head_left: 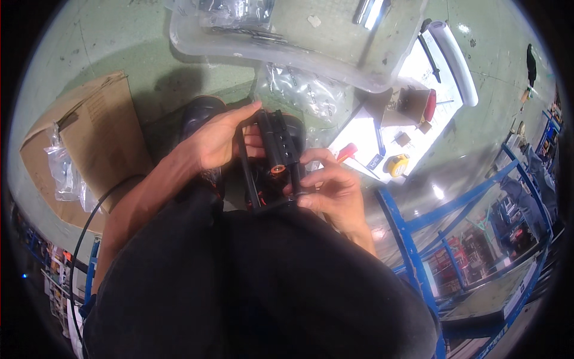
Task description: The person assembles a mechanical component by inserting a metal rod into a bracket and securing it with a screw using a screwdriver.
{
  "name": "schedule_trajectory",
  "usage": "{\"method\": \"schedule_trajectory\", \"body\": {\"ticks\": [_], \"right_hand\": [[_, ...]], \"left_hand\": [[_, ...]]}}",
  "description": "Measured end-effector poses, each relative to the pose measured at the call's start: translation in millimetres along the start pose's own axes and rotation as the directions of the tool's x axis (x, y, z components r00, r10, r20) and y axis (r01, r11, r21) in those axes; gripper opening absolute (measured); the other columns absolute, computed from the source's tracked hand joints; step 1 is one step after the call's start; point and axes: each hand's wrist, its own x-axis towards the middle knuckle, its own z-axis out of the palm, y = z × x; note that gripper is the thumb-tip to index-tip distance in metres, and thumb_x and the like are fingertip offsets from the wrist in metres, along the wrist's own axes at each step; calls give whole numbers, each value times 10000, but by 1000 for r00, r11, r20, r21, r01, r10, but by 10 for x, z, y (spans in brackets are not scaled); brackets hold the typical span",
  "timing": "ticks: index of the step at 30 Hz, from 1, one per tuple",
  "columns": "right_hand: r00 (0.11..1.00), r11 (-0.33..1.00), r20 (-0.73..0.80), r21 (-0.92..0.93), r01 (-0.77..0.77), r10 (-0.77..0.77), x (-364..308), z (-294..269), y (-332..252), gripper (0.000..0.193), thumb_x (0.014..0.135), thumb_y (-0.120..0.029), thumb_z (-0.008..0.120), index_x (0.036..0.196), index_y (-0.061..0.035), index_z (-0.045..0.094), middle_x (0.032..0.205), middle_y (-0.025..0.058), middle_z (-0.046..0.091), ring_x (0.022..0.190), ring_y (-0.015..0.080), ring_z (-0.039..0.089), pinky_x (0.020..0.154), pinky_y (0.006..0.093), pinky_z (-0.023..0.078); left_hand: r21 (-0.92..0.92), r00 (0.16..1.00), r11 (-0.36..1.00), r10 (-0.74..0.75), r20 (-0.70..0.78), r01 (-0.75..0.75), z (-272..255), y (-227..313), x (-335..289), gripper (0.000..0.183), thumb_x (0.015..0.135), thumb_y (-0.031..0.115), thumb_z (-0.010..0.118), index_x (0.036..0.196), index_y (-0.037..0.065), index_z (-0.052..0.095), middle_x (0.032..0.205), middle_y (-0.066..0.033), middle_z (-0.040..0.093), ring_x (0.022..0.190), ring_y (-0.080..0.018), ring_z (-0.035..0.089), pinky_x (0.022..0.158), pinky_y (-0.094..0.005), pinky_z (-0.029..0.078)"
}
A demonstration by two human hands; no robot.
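Note:
Between my knees I hold a black metal frame assembly in both hands. It has two long parallel bars, and the right-hand one carries a thicker block with holes. A copper-coloured ring shows at the block's near end. My left hand is closed round the far left part, its thumb stretched along the top and its fingers curled beneath. At the near right side, my right hand pinches the bar between thumb and fingers. Whether a small part sits in that pinch is hidden. My dark shoes lie beneath.
A translucent plastic tub with bagged parts stands ahead. Left is an open cardboard box with plastic wrap. Right lie paper sheets, a yellow tape measure, a pen and a small carton. A blue metal frame rises nearer.

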Motion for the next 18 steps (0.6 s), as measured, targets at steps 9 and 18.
{"method": "schedule_trajectory", "body": {"ticks": [9,18], "right_hand": [[997,998,-73,64,-6,11,-80,33,61,214,757,118,736,948,24,723,1255,115,487,984,282,681,895,371,590],[998,1000,-69,24,-2,4,-91,28,41,140,859,36,669,991,53,713,1297,143,498,1022,289,672,926,377,572]], "left_hand": [[17,997,997,70,-35,-69,53,-39,-19,387,996,415,527,1181,80,586,1056,-84,636,930,-195,651,817,-394,558],[-28,995,996,81,-56,-83,8,-62,11,418,997,431,515,1210,75,566,1080,-101,639,965,-207,644,858,-384,541]]}}
